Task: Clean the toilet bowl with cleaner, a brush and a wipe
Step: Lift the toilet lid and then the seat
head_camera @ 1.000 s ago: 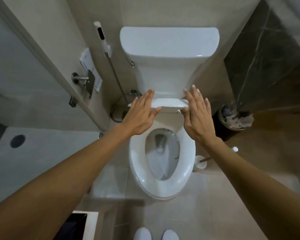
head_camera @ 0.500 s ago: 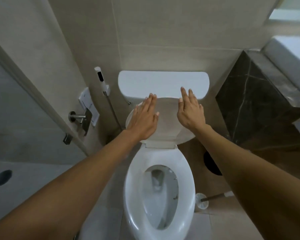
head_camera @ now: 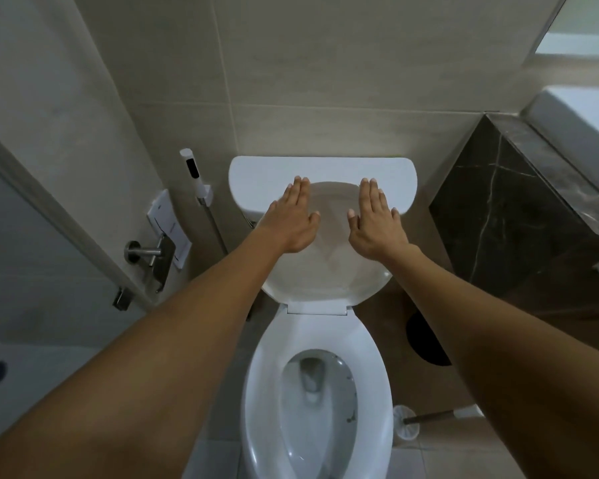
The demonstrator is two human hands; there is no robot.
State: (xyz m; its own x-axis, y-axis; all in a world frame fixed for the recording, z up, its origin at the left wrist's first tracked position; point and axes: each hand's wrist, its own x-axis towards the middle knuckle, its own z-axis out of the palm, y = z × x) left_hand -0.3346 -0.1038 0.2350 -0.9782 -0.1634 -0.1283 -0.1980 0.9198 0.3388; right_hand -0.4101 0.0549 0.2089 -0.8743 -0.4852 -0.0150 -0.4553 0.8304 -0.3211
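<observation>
head view: the lid [head_camera: 325,257] is now seen raised and laid back against the tank [head_camera: 322,171], where a second ago it was only partly lifted, its front edge held low over the seat [head_camera: 317,335]. both hands are pressed flat on the lid's inner face with fingers straight and together – the left hand [head_camera: 293,221] near its left side, the right hand [head_camera: 374,223] near its right side; nothing is gripped by either. the fingertips reach up to the lid's top edge, in front of the tank.

with the lid up, the toilet bowl [head_camera: 317,402] is exposed below the seat, water visible at its bottom and a few dark specks seen on its right inner wall. the seat itself is left down.

the opening step is judged to be finished, and the cleaning proper not yet begun. the brush [head_camera: 429,418] is seen resting in its holder [head_camera: 406,426] on the floor just right of the bowl, untouched – it is likely to be needed soon. no cleaner bottle and no wipe can be made out in this view. a bidet sprayer [head_camera: 194,172] is hung on the wall left of the tank.
</observation>
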